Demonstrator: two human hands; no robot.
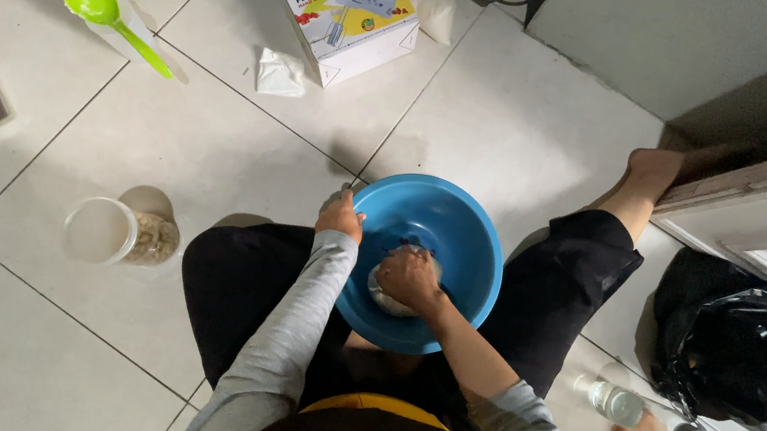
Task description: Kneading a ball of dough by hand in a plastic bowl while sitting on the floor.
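Observation:
A blue plastic bowl sits on the tiled floor between my legs. My left hand grips its left rim. My right hand is inside the bowl, closed on a pale lump of dough that it presses against the bottom. Most of the dough is hidden under that hand. Both arms wear grey sleeves.
A green ladle lies far left, a hand mixer box and a white packet behind the bowl. A clear jar lies on its side at left. A black bag, a bottle and a door frame are at right.

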